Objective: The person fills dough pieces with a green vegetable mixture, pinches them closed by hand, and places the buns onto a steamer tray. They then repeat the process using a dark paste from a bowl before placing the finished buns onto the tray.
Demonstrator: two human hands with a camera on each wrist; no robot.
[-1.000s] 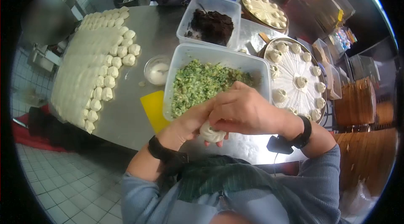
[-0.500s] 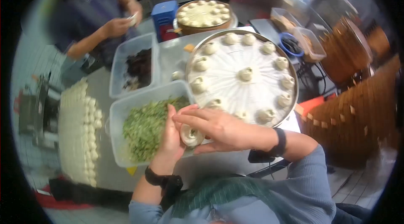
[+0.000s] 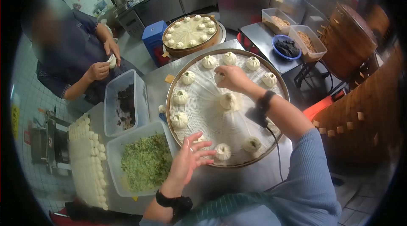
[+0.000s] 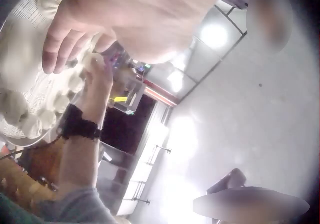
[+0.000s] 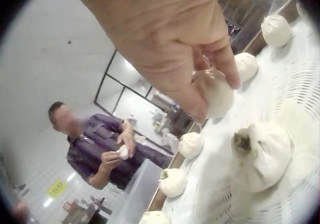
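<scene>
- Steamer trays (image 3: 203,98): two, centre and 12 o'clock.
- Buns (image 3: 228,101) on the centre tray: ten in plain view.
- Clear tubs (image 3: 111,120): four, two at 8 o'clock, two at 2 o'clock.

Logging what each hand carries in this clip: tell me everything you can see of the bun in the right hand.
The bun is a small, round lump of pale, smooth raw dough. The fingertips of the right hand pinch it at its gathered top. It hangs top up, low over the white woven mat of the round steamer tray, in the tray's far half, among other buns. Whether it touches the mat cannot be told. Its filling is hidden.
</scene>
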